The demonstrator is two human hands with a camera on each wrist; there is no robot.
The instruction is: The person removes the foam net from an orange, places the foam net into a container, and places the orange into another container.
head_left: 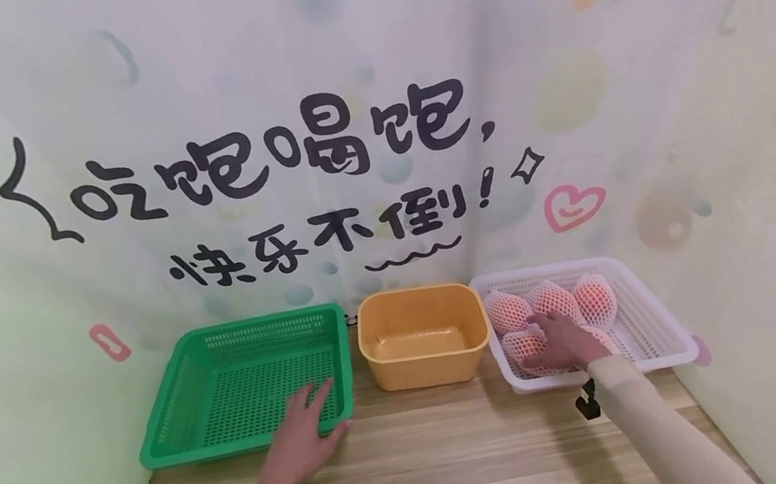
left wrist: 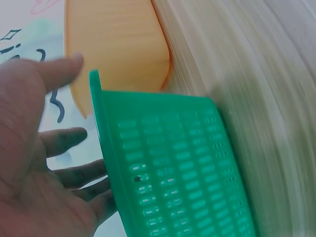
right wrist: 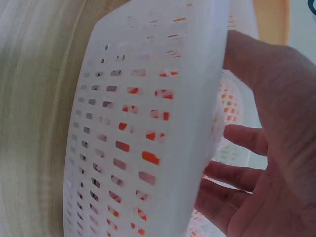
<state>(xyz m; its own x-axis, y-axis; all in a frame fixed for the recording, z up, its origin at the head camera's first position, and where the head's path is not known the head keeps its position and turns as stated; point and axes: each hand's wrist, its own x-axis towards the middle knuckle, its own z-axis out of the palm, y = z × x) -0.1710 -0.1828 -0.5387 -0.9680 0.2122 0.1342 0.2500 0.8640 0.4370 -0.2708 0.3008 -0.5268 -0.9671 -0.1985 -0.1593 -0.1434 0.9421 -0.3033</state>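
Note:
Round pinkish-red fruits (head_left: 595, 300) in white foam nets sit grouped in a white slotted basket (head_left: 651, 320) on the right. My right hand (head_left: 564, 339) reaches in over the front fruits, its thumb beside the front-left netted fruit (head_left: 524, 345). In the right wrist view, the right hand's spread fingers (right wrist: 242, 138) reach behind the basket's near wall, which hides part of the fruit. At the left, my left hand (head_left: 300, 439) hovers over the near right corner of a green slotted basket (head_left: 253, 444), fingers spread, holding nothing. The left wrist view shows those fingers (left wrist: 64, 140) beside the green rim.
Between the two baskets stands a yellow-orange plastic bin (head_left: 428, 370) with nothing in it. All three containers sit in a row on a wood-grain table (head_left: 436, 461). A printed curtain (head_left: 329, 50) with black lettering hangs right behind them and along both sides.

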